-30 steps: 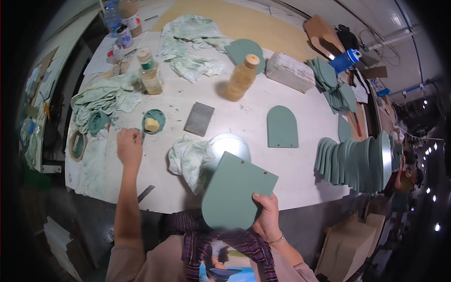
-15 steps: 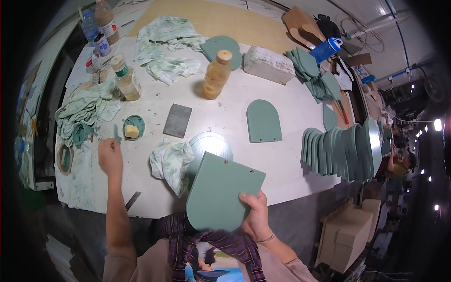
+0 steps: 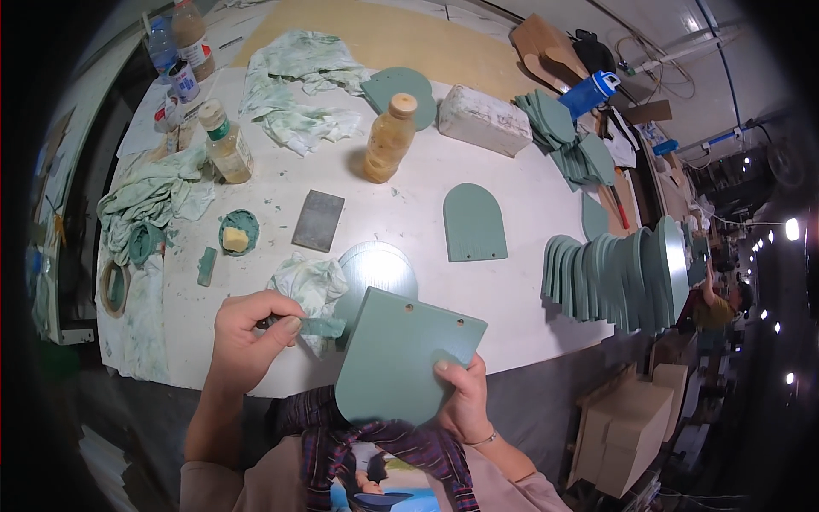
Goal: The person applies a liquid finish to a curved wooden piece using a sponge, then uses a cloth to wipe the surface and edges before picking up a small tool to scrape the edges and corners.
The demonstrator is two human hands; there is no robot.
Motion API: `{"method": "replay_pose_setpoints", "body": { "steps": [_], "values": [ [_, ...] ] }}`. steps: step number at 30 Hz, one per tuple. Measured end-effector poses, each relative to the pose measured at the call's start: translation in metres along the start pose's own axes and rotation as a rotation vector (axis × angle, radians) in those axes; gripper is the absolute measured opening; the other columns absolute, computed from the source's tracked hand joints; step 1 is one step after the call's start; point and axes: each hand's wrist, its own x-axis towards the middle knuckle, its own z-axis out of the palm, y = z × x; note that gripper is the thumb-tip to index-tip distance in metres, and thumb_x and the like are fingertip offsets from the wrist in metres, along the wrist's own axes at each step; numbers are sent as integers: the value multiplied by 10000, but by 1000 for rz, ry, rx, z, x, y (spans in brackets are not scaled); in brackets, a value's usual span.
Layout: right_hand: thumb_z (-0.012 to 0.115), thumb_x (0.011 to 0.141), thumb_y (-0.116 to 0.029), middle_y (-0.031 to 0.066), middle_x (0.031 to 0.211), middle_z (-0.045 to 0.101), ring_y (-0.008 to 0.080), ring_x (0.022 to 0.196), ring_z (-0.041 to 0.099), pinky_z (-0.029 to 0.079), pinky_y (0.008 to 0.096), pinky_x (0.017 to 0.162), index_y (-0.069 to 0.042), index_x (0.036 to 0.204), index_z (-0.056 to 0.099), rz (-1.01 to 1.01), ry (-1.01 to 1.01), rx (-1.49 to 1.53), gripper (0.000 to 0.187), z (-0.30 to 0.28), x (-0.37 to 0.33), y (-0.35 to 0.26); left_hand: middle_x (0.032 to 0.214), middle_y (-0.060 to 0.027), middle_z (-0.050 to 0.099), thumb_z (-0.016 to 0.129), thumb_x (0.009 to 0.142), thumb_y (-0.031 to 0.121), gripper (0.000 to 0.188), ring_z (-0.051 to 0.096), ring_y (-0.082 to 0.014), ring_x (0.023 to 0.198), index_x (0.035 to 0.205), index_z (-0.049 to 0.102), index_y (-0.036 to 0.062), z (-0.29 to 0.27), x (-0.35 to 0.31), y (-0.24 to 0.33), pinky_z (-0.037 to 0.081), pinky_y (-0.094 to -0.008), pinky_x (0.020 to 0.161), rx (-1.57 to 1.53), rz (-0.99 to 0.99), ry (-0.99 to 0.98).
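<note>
My right hand [image 3: 463,388] grips a green board [image 3: 401,358] with one rounded end, its thumb on the face and two small holes along the straight edge. Closed in a pinch, my left hand [image 3: 256,334] holds a small flat strip smeared with green [image 3: 324,327], just left of that board. A crumpled, green-stained rag [image 3: 309,286] lies behind the left hand. Beside it, another green board [image 3: 375,269] is partly covered. Farther left sit a round dish of green paste [image 3: 251,227] with a yellowish lump on it and a small green strip [image 3: 206,266].
A grey rectangular block [image 3: 318,220] and a single arched board [image 3: 475,224] lie mid-table. Bottles [image 3: 391,141] stand behind them, near a whitish brick-shaped block [image 3: 484,119]. Many arched boards [image 3: 614,273] stand in a row at right. Cardboard boxes [image 3: 627,427] are on the floor.
My left hand has come right and nearer from beside the paste dish, now with a smeared strip in its pinch. The board in my right hand has barely moved.
</note>
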Motion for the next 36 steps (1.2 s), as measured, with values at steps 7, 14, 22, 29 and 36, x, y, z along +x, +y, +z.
{"method": "replay_pose_setpoints", "body": {
  "steps": [7,14,22,29,36],
  "values": [
    [619,777,-64,147,1072,631,207,950,629,505,327,863,89,1162,545,13,-22,6,421,-4,-1,0,623,-66,603,695,714,-9,44,520,-175,567,712,652,2,3,21,3,378,-291,529,312,284,18],
    [604,784,-57,147,1079,634,212,962,635,508,334,874,89,1175,542,28,-36,-6,422,-1,-1,-1,611,-67,606,716,683,2,65,505,-195,552,692,653,16,1,30,6,368,-311,515,369,330,5],
    [590,791,-45,146,1084,631,215,964,637,512,334,878,86,1175,541,49,-43,14,409,-2,2,2,599,-66,604,733,671,12,75,506,-212,546,687,660,23,0,35,8,374,-320,503,450,383,49],
    [589,789,-43,141,1083,631,212,955,637,514,336,877,81,1175,542,73,-48,34,408,0,4,2,599,-68,605,737,664,12,80,507,-215,545,683,660,27,0,35,9,375,-324,501,480,395,44],
    [588,789,-41,136,1080,632,204,952,637,518,331,873,76,1162,550,86,-50,35,392,0,3,3,606,-72,609,738,670,11,89,506,-221,543,682,650,24,-1,36,11,377,-327,508,478,389,33]
  ]
}}
